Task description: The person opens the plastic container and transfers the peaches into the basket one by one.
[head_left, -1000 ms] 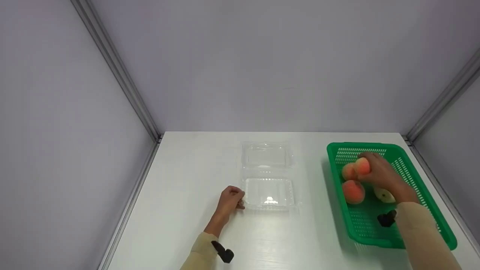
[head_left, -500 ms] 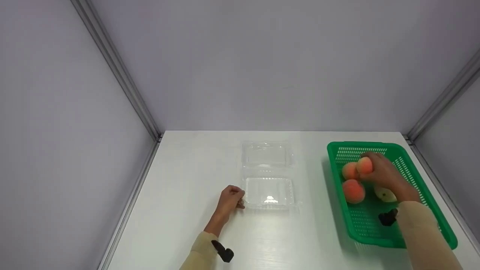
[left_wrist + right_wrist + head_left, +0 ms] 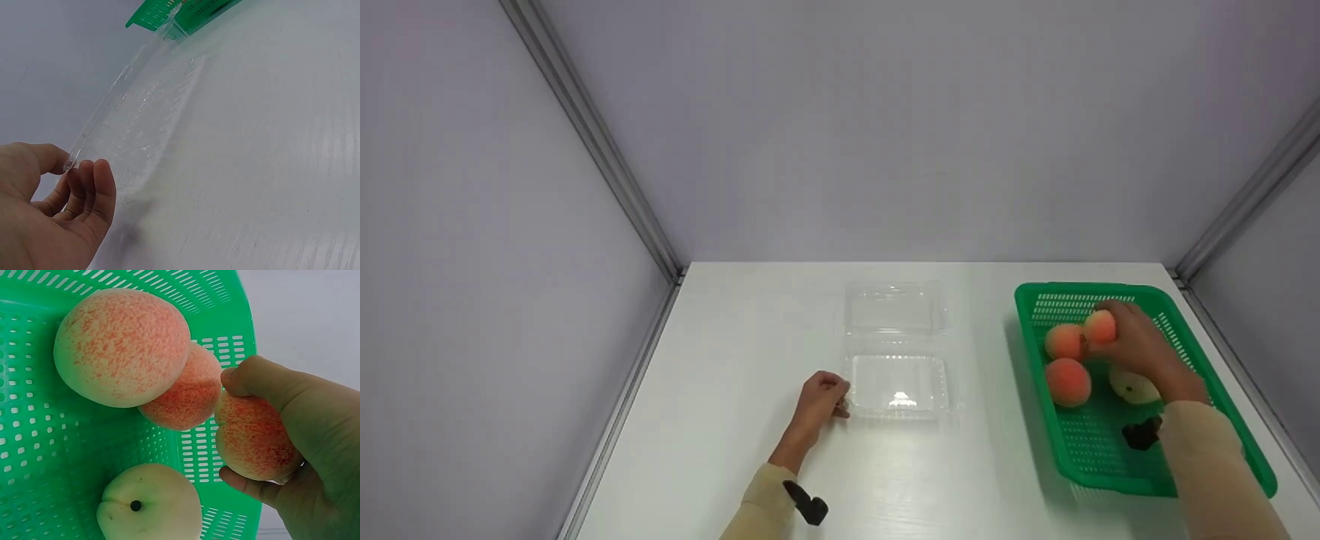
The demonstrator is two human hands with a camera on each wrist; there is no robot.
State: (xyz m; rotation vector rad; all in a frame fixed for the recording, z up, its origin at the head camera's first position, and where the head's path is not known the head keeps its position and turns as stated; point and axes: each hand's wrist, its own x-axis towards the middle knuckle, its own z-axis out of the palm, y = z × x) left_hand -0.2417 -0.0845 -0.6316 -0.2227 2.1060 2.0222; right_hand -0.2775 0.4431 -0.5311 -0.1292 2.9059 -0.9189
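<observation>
In the left wrist view my left hand (image 3: 62, 208) pinches the edge of a clear plastic clamshell box (image 3: 129, 124) between thumb and fingers. The box (image 3: 896, 382) lies unfolded on the table, lid half at the back. My right hand (image 3: 1140, 345) is over the green basket (image 3: 1061, 457) and grips a peach (image 3: 256, 436) with thumb and fingers around it. Beside it in the basket are two more reddish peaches, one large (image 3: 121, 349) and one partly hidden behind it (image 3: 188, 391). A pale, cream-coloured peach (image 3: 152, 506) with a dark spot lies near the wrist.
The white table (image 3: 720, 360) is bounded by a grey back wall (image 3: 930, 150) and side walls with metal corner posts. The basket stands at the table's right side, its perforated walls rising around the fruit.
My right hand has shifted slightly to the right with the gripped peach, widening its distance from the basket's left wall. My left hand and the box stay in place.
</observation>
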